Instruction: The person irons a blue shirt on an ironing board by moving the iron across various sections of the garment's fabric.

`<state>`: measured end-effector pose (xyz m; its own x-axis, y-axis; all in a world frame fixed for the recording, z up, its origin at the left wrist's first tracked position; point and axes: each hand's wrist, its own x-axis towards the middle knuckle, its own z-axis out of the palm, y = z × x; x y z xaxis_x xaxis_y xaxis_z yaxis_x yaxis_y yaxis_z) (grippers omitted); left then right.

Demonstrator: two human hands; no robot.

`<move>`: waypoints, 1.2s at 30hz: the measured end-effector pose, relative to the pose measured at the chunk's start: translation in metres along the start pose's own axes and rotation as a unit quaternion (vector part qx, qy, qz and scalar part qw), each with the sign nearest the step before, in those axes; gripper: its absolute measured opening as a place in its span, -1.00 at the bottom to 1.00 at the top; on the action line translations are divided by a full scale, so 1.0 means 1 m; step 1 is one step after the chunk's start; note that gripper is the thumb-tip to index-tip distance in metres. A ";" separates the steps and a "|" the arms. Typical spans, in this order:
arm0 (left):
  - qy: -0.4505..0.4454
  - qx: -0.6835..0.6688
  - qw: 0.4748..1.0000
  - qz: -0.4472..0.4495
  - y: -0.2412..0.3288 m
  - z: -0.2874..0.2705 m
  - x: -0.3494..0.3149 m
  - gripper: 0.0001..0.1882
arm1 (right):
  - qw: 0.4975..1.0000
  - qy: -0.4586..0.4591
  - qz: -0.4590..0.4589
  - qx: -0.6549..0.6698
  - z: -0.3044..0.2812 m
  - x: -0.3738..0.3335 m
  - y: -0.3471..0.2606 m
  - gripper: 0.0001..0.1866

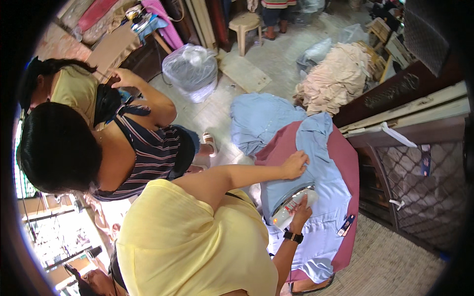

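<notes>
A light-blue shirt (321, 163) lies spread over a maroon-covered ironing board (348, 148), with a dark tag (346, 225) on its lower part. My left hand (295, 165) is closed on the shirt's cloth near the board's upper side, fingers curled together; the fingertips are partly hidden. My right hand (301, 214), below a black wristwatch, grips a white iron (291, 208) by its handle. The iron sits tilted over the shirt. An orange light glows at one end, and its shiny metal edge faces my left hand. My yellow top fills the lower middle.
Another light-blue garment heap (264, 121) adjoins the board, with a beige cloth pile (335, 76) beyond. Two people stand close at left, one in a striped top (153, 153). A dark mesh gate (419, 172) borders the right. Farther back are a plastic stool (245, 24) and wrapped bundle (190, 71).
</notes>
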<state>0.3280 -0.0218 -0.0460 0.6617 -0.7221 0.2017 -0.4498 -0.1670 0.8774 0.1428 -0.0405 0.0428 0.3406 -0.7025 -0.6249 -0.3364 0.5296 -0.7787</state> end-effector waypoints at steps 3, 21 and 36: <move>-0.006 0.061 0.995 0.084 0.018 -0.009 0.016 -0.79 | 0.997 0.048 -0.014 0.056 0.008 0.008 0.001 -0.56; -0.303 0.189 0.916 0.185 0.037 0.125 0.134 -0.70 | 0.950 0.293 -0.086 0.069 -0.016 0.044 -0.019 -0.49; -0.333 0.205 0.907 0.155 0.053 0.146 0.154 -0.75 | 0.893 0.404 -0.189 -0.057 -0.036 0.091 -0.044 -0.48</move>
<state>0.3182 -0.2401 -0.0318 0.0175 -0.9997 -0.0153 -0.8281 -0.0231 0.5601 0.1575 -0.1450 0.0218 -0.2799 -0.9593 -0.0381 -0.4349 0.1620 -0.8858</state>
